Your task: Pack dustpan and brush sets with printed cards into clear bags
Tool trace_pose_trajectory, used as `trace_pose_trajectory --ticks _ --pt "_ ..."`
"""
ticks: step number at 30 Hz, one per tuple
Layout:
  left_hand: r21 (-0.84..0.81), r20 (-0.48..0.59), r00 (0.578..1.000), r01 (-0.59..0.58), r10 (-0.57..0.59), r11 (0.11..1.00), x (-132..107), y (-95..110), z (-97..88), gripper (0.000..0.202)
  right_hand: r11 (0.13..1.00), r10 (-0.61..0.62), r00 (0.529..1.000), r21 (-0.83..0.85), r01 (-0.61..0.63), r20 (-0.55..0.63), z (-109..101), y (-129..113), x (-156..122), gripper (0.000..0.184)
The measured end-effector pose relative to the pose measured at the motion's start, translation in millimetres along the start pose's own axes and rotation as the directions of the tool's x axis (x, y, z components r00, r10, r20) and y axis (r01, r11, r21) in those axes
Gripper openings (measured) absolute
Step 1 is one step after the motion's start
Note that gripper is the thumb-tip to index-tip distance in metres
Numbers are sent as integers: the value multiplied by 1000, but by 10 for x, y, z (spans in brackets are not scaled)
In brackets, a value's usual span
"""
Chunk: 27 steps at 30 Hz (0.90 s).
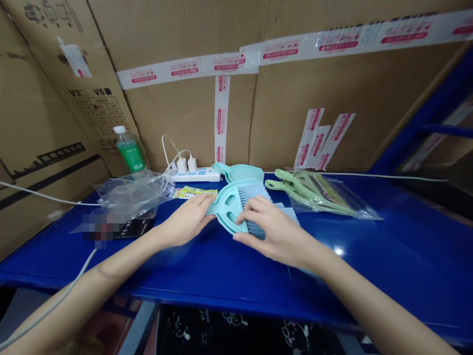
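A turquoise hand brush with pale blue bristles is held over the blue table. My left hand is closed around its handle. My right hand curls over the bristle side, thumb and forefinger at the lower edge of the brush head; part of the bristles lies hidden beneath it. More bristles show past the right hand's knuckles. Just behind the brush a turquoise dustpan rests on the table. To the right lie light green brush-and-dustpan pieces, partly in a clear plastic bag.
A white power strip with plugged chargers stands by the cardboard wall. Left are a green bottle, crumpled clear plastic, a dark phone-like device and white cables. Yellow labelled packaging lies near the left hand.
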<state>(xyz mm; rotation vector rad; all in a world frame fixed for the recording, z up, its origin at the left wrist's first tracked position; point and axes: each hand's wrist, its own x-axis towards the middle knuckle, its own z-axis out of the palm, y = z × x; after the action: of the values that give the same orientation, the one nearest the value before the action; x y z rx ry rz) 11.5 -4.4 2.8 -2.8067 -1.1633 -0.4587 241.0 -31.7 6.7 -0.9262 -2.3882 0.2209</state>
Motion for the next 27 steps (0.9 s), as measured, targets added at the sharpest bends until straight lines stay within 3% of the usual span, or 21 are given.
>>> trace_pose_trajectory --ticks 5,11,15,19,22,27 --pt "73 19 999 -42 41 996 265 67 -18 26 985 117 993 -122 -119 -22 99 24 10 20" --pt "26 52 985 -164 162 986 604 41 9 26 922 255 965 -286 -263 -67 45 107 62 25" --pt "21 73 984 -165 163 986 827 -76 -13 24 849 328 940 -407 -338 -96 -45 107 64 22" --pt "30 66 992 -108 106 994 1028 -320 -146 28 774 379 920 -510 -375 -101 -126 71 50 24" --pt "76 62 997 -55 50 996 1160 -525 -259 27 739 444 895 -546 -394 -45 -144 1 34 37" --pt "129 187 982 -27 3 991 1352 -747 -293 27 774 494 851 -537 -335 180 -177 -133 3 45"
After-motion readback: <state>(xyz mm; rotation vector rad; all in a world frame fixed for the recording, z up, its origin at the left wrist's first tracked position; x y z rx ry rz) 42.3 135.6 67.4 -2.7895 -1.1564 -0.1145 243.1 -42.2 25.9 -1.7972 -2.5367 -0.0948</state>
